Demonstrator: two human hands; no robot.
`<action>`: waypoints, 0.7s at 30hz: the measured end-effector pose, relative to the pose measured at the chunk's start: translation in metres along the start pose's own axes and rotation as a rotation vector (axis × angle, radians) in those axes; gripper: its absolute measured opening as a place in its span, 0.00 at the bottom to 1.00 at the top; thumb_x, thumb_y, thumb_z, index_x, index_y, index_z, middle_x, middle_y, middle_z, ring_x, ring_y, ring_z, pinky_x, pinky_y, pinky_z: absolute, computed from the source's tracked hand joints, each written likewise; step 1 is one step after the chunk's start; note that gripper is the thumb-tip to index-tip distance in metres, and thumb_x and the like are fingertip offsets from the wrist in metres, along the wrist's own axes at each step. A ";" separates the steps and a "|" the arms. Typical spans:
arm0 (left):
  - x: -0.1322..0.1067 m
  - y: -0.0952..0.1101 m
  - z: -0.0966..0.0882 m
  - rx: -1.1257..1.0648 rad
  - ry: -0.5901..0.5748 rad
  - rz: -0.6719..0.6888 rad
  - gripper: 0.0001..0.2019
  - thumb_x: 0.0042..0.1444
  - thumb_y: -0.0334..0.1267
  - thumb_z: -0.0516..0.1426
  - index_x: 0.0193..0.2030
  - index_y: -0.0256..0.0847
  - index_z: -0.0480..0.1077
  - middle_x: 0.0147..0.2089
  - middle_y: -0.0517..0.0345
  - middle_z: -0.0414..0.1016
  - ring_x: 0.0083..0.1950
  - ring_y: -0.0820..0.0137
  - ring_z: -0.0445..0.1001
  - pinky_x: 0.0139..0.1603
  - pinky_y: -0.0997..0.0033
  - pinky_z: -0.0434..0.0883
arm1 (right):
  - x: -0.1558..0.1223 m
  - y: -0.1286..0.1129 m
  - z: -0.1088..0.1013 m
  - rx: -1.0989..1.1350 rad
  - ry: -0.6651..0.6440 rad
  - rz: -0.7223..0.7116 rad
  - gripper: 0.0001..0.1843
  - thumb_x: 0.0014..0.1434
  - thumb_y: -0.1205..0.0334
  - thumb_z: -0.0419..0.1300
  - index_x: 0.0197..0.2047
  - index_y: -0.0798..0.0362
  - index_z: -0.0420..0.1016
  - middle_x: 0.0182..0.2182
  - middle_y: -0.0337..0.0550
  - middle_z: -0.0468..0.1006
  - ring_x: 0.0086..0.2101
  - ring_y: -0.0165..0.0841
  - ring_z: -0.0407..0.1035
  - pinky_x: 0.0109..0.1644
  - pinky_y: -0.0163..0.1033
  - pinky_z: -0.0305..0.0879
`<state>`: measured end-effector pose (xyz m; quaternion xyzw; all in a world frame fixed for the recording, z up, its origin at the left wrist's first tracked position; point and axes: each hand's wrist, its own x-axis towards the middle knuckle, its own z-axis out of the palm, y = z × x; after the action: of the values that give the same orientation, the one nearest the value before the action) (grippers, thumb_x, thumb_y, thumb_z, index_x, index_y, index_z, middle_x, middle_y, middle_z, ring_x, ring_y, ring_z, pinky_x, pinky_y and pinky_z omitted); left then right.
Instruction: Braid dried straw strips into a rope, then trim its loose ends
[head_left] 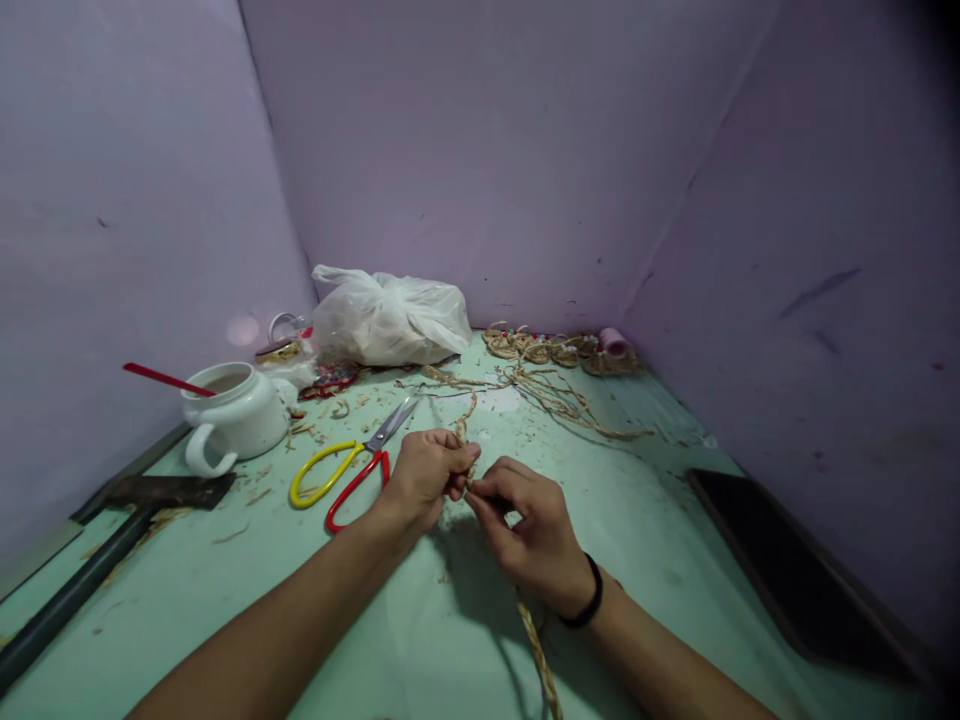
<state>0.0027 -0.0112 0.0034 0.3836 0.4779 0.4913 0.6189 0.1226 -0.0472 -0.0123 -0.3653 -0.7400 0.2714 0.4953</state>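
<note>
A braided straw rope (538,655) runs from the near edge up between both hands, and loose straw strands (466,405) continue beyond them across the green table (645,520). My left hand (424,473) is closed in a fist round the strands at the rope's working end. My right hand (529,533), with a black band at the wrist, pinches the rope just beside the left hand's fingertips. The two hands touch at the fingers.
Scissors (346,472) with one yellow and one red handle lie left of my hands. A white cup (231,415) holding a red stick, a hammer (112,535), a white plastic bag (390,318), finished straw coils (559,350) and a dark slab (795,575) surround them.
</note>
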 end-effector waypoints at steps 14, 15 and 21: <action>0.000 0.010 -0.015 -0.023 -0.238 -0.012 0.14 0.35 0.40 0.64 0.27 0.33 0.71 0.19 0.63 0.65 0.18 0.83 0.59 0.18 0.81 0.53 | 0.012 0.001 0.000 0.657 -0.037 0.749 0.16 0.39 0.54 0.65 0.23 0.59 0.70 0.17 0.37 0.70 0.16 0.23 0.61 0.21 0.31 0.56; 0.001 0.013 -0.016 -0.053 -0.260 -0.021 0.15 0.34 0.40 0.64 0.29 0.33 0.71 0.20 0.63 0.65 0.19 0.83 0.60 0.18 0.81 0.54 | 0.012 0.002 0.001 0.699 -0.055 0.766 0.16 0.38 0.53 0.66 0.23 0.58 0.70 0.17 0.37 0.70 0.16 0.24 0.62 0.21 0.31 0.57; 0.005 0.006 -0.007 -0.006 0.009 0.086 0.11 0.30 0.34 0.62 0.17 0.36 0.62 0.13 0.66 0.61 0.13 0.81 0.57 0.14 0.80 0.54 | 0.008 0.000 0.002 0.591 -0.128 0.610 0.15 0.41 0.54 0.65 0.21 0.57 0.67 0.15 0.35 0.68 0.16 0.23 0.60 0.21 0.31 0.57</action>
<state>-0.0051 -0.0052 0.0067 0.3997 0.4621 0.5206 0.5964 0.1188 -0.0410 -0.0084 -0.3920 -0.5176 0.6280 0.4290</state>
